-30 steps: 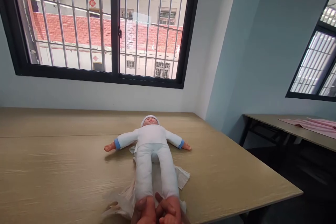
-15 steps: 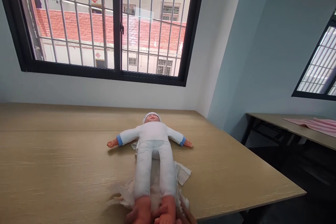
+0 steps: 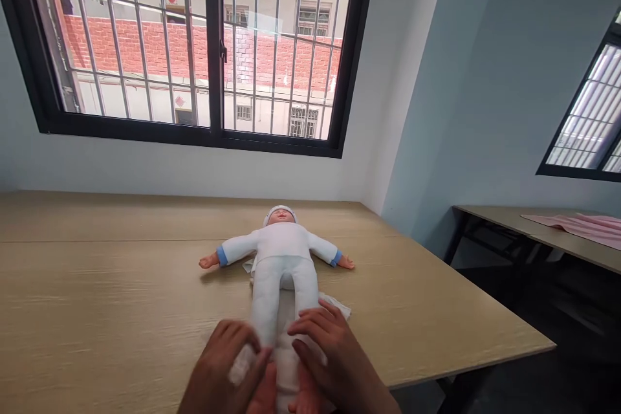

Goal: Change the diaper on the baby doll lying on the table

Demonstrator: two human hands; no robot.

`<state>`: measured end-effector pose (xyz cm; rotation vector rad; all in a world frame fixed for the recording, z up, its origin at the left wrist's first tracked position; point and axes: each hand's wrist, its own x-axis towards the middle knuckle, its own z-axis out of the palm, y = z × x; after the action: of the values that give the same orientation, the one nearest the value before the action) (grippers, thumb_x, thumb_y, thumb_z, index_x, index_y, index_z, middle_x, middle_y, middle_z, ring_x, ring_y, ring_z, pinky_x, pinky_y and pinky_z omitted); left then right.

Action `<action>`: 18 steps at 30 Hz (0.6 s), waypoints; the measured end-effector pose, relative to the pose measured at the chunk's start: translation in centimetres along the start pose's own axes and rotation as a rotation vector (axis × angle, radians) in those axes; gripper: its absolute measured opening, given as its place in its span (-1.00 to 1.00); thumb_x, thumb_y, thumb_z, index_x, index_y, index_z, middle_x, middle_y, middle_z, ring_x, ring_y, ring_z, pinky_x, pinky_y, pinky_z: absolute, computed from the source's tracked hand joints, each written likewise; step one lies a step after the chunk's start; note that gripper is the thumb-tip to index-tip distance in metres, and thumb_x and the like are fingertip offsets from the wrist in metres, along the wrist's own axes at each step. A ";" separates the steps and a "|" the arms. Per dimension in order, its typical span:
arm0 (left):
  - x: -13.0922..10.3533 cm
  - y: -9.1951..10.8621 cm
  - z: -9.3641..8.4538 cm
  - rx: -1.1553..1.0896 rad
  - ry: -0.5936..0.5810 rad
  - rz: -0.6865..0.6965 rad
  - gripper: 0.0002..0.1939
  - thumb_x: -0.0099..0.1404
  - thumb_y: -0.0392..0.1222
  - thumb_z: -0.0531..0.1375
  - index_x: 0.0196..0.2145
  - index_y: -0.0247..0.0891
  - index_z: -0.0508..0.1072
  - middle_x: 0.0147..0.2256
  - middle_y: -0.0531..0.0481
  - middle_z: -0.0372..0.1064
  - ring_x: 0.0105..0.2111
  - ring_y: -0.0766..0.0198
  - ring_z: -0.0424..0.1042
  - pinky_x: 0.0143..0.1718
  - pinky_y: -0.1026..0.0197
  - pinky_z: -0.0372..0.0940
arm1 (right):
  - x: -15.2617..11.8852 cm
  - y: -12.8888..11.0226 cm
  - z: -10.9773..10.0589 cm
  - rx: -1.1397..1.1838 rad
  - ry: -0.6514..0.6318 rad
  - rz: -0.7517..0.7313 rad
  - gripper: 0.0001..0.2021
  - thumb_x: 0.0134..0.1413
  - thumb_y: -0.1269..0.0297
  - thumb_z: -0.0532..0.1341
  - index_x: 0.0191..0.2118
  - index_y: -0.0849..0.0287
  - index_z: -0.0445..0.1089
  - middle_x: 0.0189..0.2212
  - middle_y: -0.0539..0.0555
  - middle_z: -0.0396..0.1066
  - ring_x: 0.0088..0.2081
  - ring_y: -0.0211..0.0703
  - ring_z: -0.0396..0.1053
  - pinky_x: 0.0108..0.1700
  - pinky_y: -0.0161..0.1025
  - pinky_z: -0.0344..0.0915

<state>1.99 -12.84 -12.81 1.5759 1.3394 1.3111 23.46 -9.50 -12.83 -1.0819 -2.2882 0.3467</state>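
A baby doll [image 3: 283, 242] in a white suit with blue cuffs and a white cap lies on its back, arms spread, bare feet toward me. Under its hips and legs is a white cloth or diaper [image 3: 287, 317], with an edge showing right of the legs. My left hand [image 3: 228, 362] is curved beside the doll's lower leg at the left, thumb and fingers apart. Over the other lower leg, my right hand [image 3: 330, 349] has its fingers spread and bent. Nothing is visibly gripped in either hand.
The doll lies on a wooden table [image 3: 121, 297] whose right edge slants toward me. A barred window [image 3: 213, 136] is behind it. At the right stands another table [image 3: 577, 252] with a pink striped cloth [image 3: 577, 228] on it.
Both hands have come up from the bottom edge to the doll's lower legs. The cloth's right part now lies closer to the doll's leg and is partly covered by my right hand.
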 end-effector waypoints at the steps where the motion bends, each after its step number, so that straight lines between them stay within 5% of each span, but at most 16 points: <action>1: 1.0 0.2 1.0 0.116 -0.023 0.065 -0.86 0.00 -0.09 0.35 -0.47 -0.15 0.52 -0.25 -0.14 0.40 -0.10 -0.09 0.29 0.01 -0.02 0.19 | 1.0 -0.2 0.7 -0.029 -0.040 0.018 -0.80 0.22 0.32 0.09 -0.11 0.04 0.42 -0.08 0.03 0.44 0.05 -0.13 0.31 0.33 0.06 -0.18; 5: 3.2 0.3 3.5 0.549 -0.124 0.073 -0.64 0.12 -0.32 0.13 -0.12 -0.16 0.51 0.25 -0.20 0.05 0.26 -0.13 -0.04 0.19 -0.17 0.01 | 2.7 0.2 1.6 -0.160 -0.192 0.104 -0.72 0.06 0.45 0.10 -0.10 0.17 0.40 0.19 0.17 0.19 0.26 0.04 0.03 0.27 0.18 -0.10; 12: 4.5 -0.2 -0.4 0.885 -0.278 0.110 -0.58 0.17 -0.43 -0.06 -0.23 -0.16 0.53 0.32 -0.06 -0.07 0.14 -0.10 0.18 -0.06 -0.12 0.25 | 2.0 2.7 -2.3 -0.286 -0.353 -0.043 -0.51 -0.10 0.65 -0.01 -0.07 0.09 0.36 0.19 0.03 0.21 0.22 -0.10 0.11 0.19 -0.04 0.05; 18: 4.8 -1.2 -1.2 0.873 -0.254 0.272 -0.74 0.15 -0.32 0.11 -0.27 -0.12 0.54 0.28 -0.05 0.04 -0.02 -0.04 0.33 -0.10 -0.01 0.30 | 2.1 3.9 -1.5 -0.334 -0.318 -0.119 -0.39 0.02 0.64 0.01 0.13 -0.10 0.26 0.09 0.03 0.30 0.13 -0.13 0.19 0.12 -0.10 0.08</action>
<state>0.32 -8.01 -12.35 2.4755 1.6757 0.6185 25.73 -5.39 -12.61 -1.1046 -2.7530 0.0936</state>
